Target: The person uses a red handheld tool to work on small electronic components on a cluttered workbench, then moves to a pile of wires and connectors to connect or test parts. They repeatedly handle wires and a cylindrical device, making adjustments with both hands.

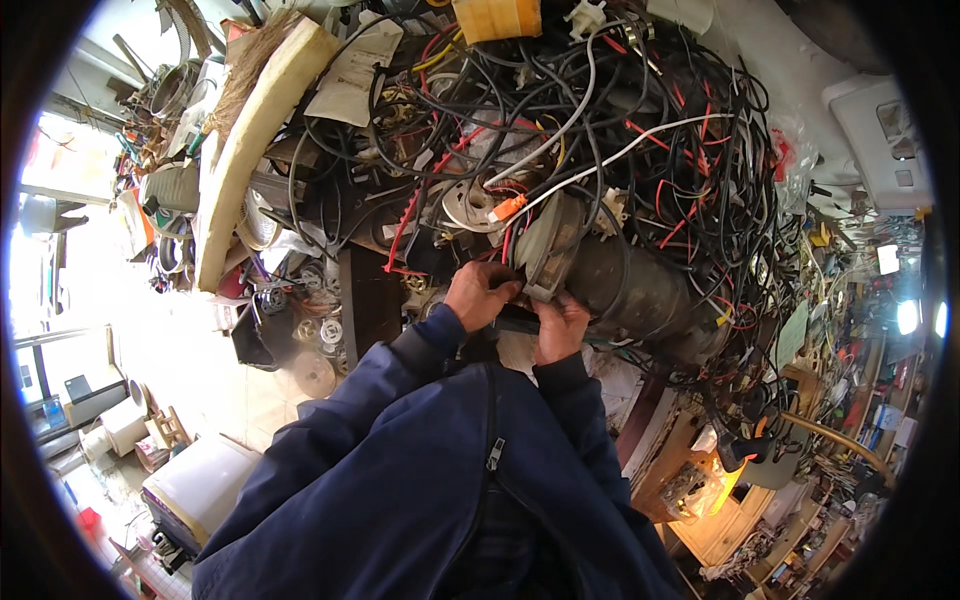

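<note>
A dark, grimy metal cylinder [635, 290], perhaps a motor body, lies on its side at the near edge of the heap. Its left end carries a grey ring-shaped end piece [550, 245] with a small block at the bottom. My left hand [482, 294] is just left of that block, fingertips pinched together; anything between them is too small to make out. At the block's underside, my right hand [562, 328] has its fingers closed against the end piece. Behind the hands sit a pale round metal part [468, 204] and an orange connector [508, 208] on a white cable.
Tangled black, red and white cables [600, 120] cover the bench. A curved pale slab [250, 150] stands at left, near a dark bin [262, 335]. At lower right are a wooden board [725, 525] and crowded shelves [870, 380]. A white box [200, 485] is lower left.
</note>
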### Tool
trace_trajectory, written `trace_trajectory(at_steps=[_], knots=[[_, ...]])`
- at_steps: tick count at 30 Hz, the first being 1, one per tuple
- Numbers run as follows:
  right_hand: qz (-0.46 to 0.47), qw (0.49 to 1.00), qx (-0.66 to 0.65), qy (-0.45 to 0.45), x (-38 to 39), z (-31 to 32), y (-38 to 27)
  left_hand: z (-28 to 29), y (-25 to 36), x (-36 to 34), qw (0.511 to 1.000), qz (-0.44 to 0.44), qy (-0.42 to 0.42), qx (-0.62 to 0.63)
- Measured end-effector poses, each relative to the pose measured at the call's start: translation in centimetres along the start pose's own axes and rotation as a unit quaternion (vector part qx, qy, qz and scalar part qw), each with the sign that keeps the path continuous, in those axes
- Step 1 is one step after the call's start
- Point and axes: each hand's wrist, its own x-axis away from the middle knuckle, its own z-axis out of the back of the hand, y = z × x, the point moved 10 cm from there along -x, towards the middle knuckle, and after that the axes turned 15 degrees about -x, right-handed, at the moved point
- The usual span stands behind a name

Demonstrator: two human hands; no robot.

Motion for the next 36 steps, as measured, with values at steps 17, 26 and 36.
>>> trace_trajectory(at_steps=[17,26,36], knots=[[0.003,0.997,0.076,-0.006,0.5,0.3,-0.3,0.7,0.9,0.6,0.999,-0.022,0.013,-0.029],[0.014,0.997,0.066,0.034,0.2,0.8,0.1,0.5,0.9,0.3,0.999,-0.031,0.002,-0.016],[0.003,0.998,0.061,0.033,0.7,0.3,-0.3,0.3,0.3,0.3,1.0,-0.019,0.002,0.007]])
